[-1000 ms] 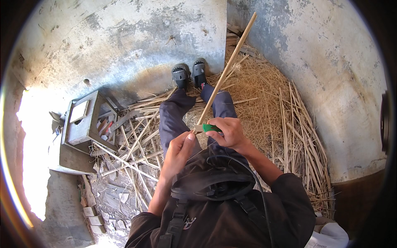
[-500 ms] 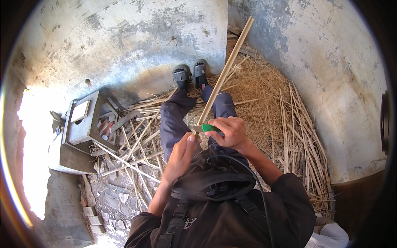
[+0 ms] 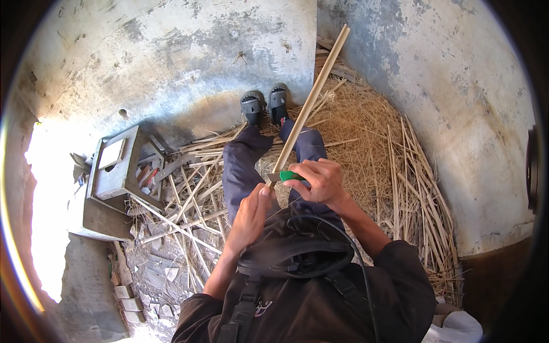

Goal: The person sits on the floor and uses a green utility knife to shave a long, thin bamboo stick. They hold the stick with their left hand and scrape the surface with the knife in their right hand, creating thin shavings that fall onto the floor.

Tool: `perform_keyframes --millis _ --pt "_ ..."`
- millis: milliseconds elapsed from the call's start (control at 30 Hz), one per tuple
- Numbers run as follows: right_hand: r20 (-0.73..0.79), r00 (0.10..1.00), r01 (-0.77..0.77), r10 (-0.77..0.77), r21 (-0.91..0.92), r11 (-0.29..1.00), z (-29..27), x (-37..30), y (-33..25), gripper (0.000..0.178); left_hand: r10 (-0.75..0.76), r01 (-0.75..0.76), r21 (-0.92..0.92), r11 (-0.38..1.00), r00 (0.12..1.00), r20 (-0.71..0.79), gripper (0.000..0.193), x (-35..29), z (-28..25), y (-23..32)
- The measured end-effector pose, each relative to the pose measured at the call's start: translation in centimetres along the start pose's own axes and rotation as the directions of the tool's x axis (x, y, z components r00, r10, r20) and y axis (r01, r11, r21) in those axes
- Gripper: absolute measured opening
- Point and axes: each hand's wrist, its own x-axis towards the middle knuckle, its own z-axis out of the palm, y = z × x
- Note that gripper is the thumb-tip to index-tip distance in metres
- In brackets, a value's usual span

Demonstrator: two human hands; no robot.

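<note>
A long, pale strip that looks like split bamboo (image 3: 312,98) slants from my lap up toward the far wall. Its near end is pinched between the thumb and fingers of my left hand (image 3: 250,210). My right hand (image 3: 320,180) is closed around the green handle of a knife (image 3: 293,176). The short, broad blade lies across the strip just beyond my left fingertips, touching it. Part of the handle is hidden under my right fingers.
Loose strips (image 3: 420,188) are heaped along the right wall, beside a mound of fine shavings (image 3: 357,123). More strips lie crossed on the left, by a wooden box (image 3: 123,163) with things inside. My legs (image 3: 246,160) stretch toward the far wall (image 3: 171,57).
Almost nothing differs. The whole view has shifted very slightly, and both hands keep the same hold on the strip and the knife.
</note>
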Motion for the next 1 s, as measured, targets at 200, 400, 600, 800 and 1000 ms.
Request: perform_keyframes --millis 200,400,600,800,1000 --pt "-0.007 1.000 0.011 -0.011 -0.031 0.999 0.40 -0.45 -0.05 0.036 -0.011 0.011 0.013 1.000 1.000 0.001 0.047 -0.39 -0.15 0.22" --pt "-0.023 1.000 0.013 -0.014 -0.027 1.000 0.56 -0.29 -0.23 0.037 -0.006 0.006 0.005 1.000 1.000 -0.001 0.040 -0.54 -0.37 -0.08" --pt "-0.013 1.000 0.008 -0.009 -0.030 1.000 0.54 -0.24 -0.23 0.037 -0.018 0.018 0.004 1.000 1.000 -0.018 0.036 -0.54 -0.22 -0.21" --pt "-0.028 0.999 0.018 -0.020 -0.046 0.999 0.76 -0.32 -0.16 0.037 -0.016 0.016 0.018 1.000 1.000 -0.012 0.037 -0.66 -0.42 -0.24" --pt "-0.029 0.999 0.022 -0.024 -0.052 0.998 0.89 -0.33 -0.03 0.038 -0.029 0.030 0.032 0.999 0.999 -0.016 0.038 -0.68 -0.44 -0.38"
